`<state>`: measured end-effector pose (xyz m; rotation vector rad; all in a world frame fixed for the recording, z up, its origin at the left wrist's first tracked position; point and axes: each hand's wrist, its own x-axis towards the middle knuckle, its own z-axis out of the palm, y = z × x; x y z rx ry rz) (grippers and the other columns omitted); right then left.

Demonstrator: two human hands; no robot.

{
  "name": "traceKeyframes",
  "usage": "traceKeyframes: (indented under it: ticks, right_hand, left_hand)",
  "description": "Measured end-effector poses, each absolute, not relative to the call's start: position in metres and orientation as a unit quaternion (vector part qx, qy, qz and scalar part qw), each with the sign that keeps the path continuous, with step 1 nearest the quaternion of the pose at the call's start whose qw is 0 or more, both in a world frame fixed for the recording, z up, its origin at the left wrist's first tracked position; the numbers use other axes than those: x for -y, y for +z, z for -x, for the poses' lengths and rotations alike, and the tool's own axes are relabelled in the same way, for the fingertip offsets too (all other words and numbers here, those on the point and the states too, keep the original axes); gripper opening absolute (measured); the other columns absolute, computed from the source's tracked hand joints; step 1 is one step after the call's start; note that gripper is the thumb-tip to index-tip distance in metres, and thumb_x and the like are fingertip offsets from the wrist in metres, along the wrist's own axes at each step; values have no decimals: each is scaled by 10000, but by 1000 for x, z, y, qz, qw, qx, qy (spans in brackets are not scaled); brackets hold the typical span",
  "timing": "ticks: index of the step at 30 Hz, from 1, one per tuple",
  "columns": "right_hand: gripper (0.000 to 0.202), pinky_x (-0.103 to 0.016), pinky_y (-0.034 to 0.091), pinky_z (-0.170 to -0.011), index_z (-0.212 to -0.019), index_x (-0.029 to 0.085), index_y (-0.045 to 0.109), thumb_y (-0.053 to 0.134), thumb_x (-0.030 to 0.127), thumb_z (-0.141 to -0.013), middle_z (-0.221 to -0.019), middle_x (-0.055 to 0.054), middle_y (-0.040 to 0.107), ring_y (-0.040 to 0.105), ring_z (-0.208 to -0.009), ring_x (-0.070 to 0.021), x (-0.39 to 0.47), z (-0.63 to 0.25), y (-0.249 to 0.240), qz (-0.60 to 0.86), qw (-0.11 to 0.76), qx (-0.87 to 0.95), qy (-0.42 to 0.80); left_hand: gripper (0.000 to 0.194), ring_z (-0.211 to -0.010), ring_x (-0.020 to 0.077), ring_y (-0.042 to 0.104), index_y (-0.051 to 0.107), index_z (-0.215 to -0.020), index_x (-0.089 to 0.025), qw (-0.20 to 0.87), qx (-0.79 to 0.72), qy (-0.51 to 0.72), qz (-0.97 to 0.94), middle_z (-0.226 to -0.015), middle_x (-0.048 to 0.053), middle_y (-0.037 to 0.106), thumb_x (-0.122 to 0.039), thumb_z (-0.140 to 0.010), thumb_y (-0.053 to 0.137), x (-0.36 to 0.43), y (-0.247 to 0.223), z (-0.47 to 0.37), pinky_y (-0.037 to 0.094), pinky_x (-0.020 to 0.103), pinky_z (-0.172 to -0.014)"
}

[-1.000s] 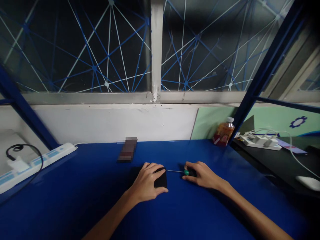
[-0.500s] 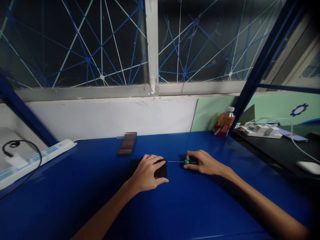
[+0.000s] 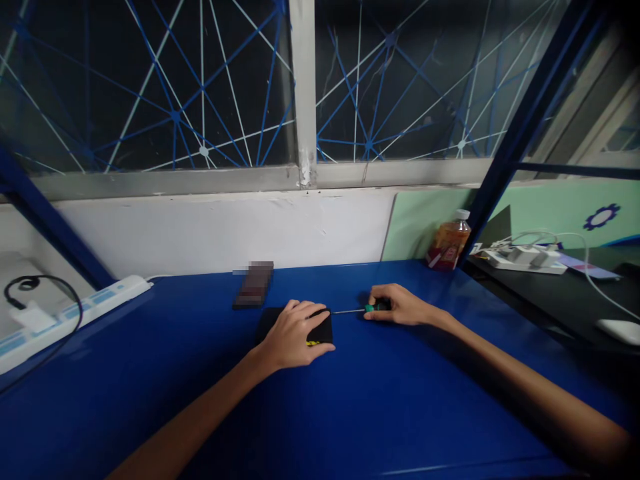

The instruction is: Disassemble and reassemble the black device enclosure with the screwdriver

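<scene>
My left hand (image 3: 295,333) lies over a flat black box (image 3: 323,328) with a bit of yellow at its near edge, fingers across the top and thumb at the near right corner. To the right, my right hand (image 3: 400,305) grips the green and black handle of a screwdriver (image 3: 370,308) between thumb and fingers. Its thin metal shaft points left and meets the right side of the box, near the far corner. Whether the tip goes into the box cannot be made out.
On the blue table (image 3: 350,413), a dark, partly pixelated object (image 3: 254,287) lies behind my left hand. A white power strip (image 3: 100,303) is at the left. A bottle (image 3: 451,241) stands at the back right, near a black desk with a white mouse (image 3: 619,331).
Both hands, the box and the screwdriver have shifted slightly away toward the wall. More of the box and its yellow edge shows.
</scene>
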<state>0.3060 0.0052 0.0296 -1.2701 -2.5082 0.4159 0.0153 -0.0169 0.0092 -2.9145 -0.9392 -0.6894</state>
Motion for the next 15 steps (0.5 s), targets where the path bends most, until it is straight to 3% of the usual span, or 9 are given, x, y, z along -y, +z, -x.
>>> traceKeyframes:
  ticks: [5, 11, 15]
  right_hand:
    - [344, -235, 265, -519, -839, 199, 552, 596, 535, -780, -585, 37, 511, 432, -514, -114, 7, -296, 28, 457, 137, 869, 129]
    - [329, -272, 340, -607, -936, 201, 587, 392, 466, -926, -724, -23, 614, 539, -629, -148, 15, -291, 30, 436, 154, 880, 112]
    - [350, -278, 367, -641, -894, 199, 647, 470, 501, -885, -831, -47, 613, 563, -712, -161, 11, -297, 26, 423, 155, 887, 101]
  left_hand:
    - [572, -1084, 306, 550, 571, -1217, -185, 5, 304, -215, 928, -1230, 128, 598, -545, -776, 631, 21, 11, -11, 403, 487, -874]
    - [569, -1075, 306, 556, 559, -1231, -196, 4, 304, -224, 926, -1221, 123, 602, -544, -785, 620, 25, 12, -6, 407, 492, -871]
    - [561, -1071, 308, 556, 553, -1235, -207, 1, 295, -230, 927, -1219, 121, 601, -550, -794, 607, 25, 11, -6, 410, 489, -857]
